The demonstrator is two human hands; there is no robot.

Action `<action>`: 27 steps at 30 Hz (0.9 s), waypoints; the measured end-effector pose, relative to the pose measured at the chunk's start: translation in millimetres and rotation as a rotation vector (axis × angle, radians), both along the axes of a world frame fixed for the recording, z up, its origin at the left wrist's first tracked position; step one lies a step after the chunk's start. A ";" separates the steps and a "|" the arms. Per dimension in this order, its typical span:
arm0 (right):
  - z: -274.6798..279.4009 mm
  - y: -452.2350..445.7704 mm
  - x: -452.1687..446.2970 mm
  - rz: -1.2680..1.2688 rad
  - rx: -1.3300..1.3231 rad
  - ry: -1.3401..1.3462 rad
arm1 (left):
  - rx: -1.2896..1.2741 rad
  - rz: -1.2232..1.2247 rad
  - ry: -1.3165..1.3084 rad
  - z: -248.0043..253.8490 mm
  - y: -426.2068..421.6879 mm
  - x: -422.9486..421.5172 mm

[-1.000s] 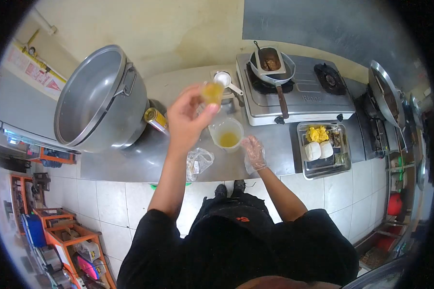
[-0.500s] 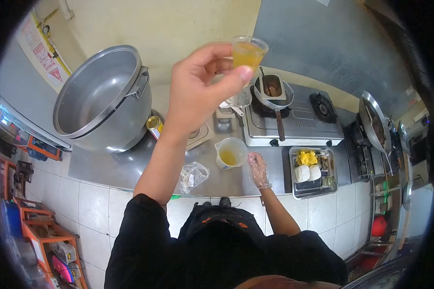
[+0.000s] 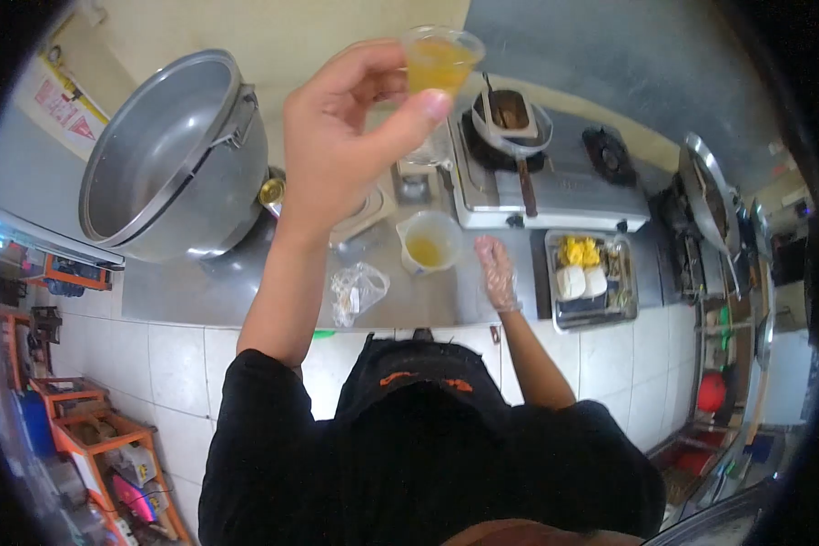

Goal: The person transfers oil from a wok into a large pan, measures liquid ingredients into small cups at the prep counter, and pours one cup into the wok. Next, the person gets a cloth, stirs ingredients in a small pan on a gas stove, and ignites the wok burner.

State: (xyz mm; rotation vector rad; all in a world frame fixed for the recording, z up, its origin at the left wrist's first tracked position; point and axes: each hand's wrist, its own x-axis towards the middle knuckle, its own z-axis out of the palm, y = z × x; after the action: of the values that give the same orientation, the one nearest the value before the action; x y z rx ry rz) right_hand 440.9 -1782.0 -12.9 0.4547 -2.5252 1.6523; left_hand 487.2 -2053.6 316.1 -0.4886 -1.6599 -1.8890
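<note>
Raised high in front of me, my left hand [image 3: 350,118] grips a small clear plastic cup [image 3: 441,64] of yellow liquid between thumb and fingers. My right hand [image 3: 497,273], in a thin clear plastic glove, rests near the front of the steel counter [image 3: 437,305] with its fingers stretched forward, holding nothing. Just left of it stands a translucent measuring jug [image 3: 430,242] with yellow liquid at the bottom. A crumpled clear plastic bag [image 3: 359,293] lies further left, partly below my left forearm.
A large metal pot [image 3: 173,155] fills the left side, beside a can [image 3: 271,194]. Behind the right hand, a gas stove [image 3: 569,182] bears a saucepan [image 3: 523,144] with a container in it. A tray [image 3: 596,318] with yellow and white food sits right. A wok [image 3: 708,200] stands far right.
My left hand and the cup appear higher and further left in view. The whole scene has shifted upward as the camera tilted. My right hand looks more stretched out beside the jug.
</note>
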 end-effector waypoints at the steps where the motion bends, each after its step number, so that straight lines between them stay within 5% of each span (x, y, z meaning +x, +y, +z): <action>1: -7.8 1.9 -0.7 -0.007 -0.039 0.056 | -0.009 0.027 0.011 -19.2 -2.3 -2.3; 13: 4.2 11.6 3.7 -0.021 -0.110 -0.113 | -0.444 0.309 -0.302 -219.9 -5.6 18.9; 27: 0.2 22.9 7.1 -0.043 -0.002 -0.077 | -0.643 0.195 -0.276 -261.3 -6.3 -1.1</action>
State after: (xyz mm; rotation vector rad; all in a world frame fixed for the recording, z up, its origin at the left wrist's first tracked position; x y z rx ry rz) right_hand 448.0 -1759.2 -12.7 0.3413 -2.5675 1.6887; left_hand 486.1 -2059.9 54.7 -0.2983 -2.4089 -1.2977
